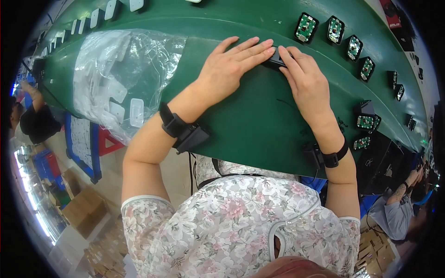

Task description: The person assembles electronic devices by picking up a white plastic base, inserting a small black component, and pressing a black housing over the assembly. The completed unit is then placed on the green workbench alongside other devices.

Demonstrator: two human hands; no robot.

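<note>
A small black plastic casing (276, 58) lies on the green work surface (232, 125), mostly covered by fingers. My right hand (306, 81) grips its right end, thumb and fingers closed around the edge. My left hand (229, 67) reaches in from the left with fingers stretched out, the fingertips resting against the casing's top edge. What is inside the casing is hidden. Beyond my right hand, several black housings with green circuit boards (306, 28) stand in a curved row. More circuit boards (365, 122) lie to the right of my right forearm, beside a dark wedge-shaped housing (365, 108).
A clear plastic bag (157, 55) with white flat covers (136, 112) inside lies left of my left arm. White-topped pieces (111, 9) line the far left edge. Cardboard boxes (85, 211) stand on the floor at left. Other people sit at both sides.
</note>
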